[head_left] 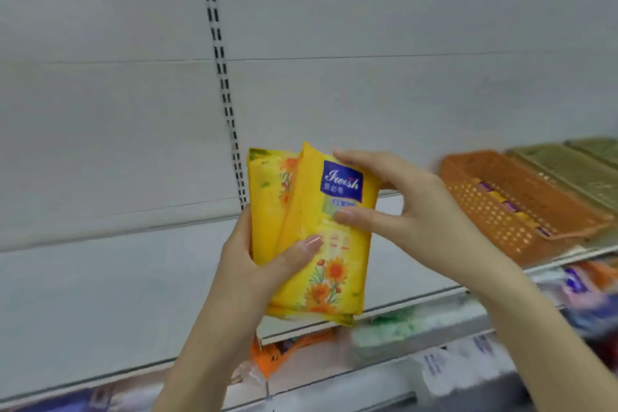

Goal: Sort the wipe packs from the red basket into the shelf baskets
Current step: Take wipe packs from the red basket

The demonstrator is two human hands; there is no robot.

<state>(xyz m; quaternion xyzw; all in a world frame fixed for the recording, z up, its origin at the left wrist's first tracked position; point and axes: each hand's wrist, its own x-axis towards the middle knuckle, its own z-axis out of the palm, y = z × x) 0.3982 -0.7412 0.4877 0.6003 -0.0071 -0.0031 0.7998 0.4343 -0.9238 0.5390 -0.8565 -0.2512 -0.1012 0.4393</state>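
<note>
Two yellow wipe packs with orange flowers sit upright in front of the white shelf. The front pack [326,264] carries a blue label; the back pack [267,191] peeks out behind it on the left. My left hand [254,264] grips both from below left, thumb across the front pack. My right hand [398,207] pinches the front pack's upper right edge, fingers over the top and thumb on its face. An orange shelf basket [501,221] with yellow and purple packs inside stands to the right. The red basket is not in view.
Olive-green baskets [565,170] stand beyond the orange one on the same shelf [133,278]. A slotted black upright [220,77] runs down the white back panel. Lower shelves hold blurred orange, green, white and purple packs [384,331].
</note>
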